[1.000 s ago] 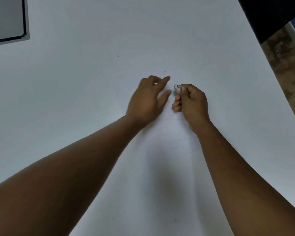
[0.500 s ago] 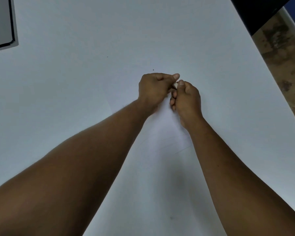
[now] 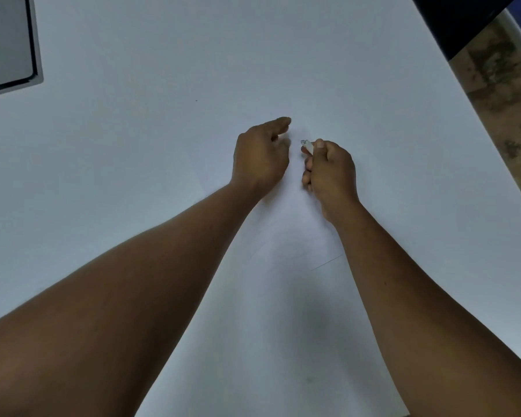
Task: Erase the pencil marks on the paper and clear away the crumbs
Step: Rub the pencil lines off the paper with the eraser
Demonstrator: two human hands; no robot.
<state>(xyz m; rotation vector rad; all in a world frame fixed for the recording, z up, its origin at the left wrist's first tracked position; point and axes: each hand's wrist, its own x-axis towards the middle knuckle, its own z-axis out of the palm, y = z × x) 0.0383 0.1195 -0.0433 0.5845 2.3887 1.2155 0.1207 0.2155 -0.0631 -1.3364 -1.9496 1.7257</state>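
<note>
A white sheet of paper (image 3: 286, 242) lies on the white table, partly under my forearms; its lower right edge shows as a thin line. Any pencil marks on it are too faint to make out. My right hand (image 3: 328, 170) pinches a small white eraser (image 3: 307, 145), whose tip sticks out past the thumb. My left hand (image 3: 260, 155) hovers just left of it over the paper, fingers loosely curled, thumb extended, holding nothing. A small gap separates the two hands.
The white table (image 3: 133, 161) fills most of the view. A grey laptop corner (image 3: 6, 43) sits at the far left. A dark object (image 3: 451, 19) is at the top right, beside the table's right edge and a mottled floor (image 3: 500, 79).
Half a second ago my hands touched at the eraser. My left hand has since drawn away to the left, and the right hand keeps the eraser.
</note>
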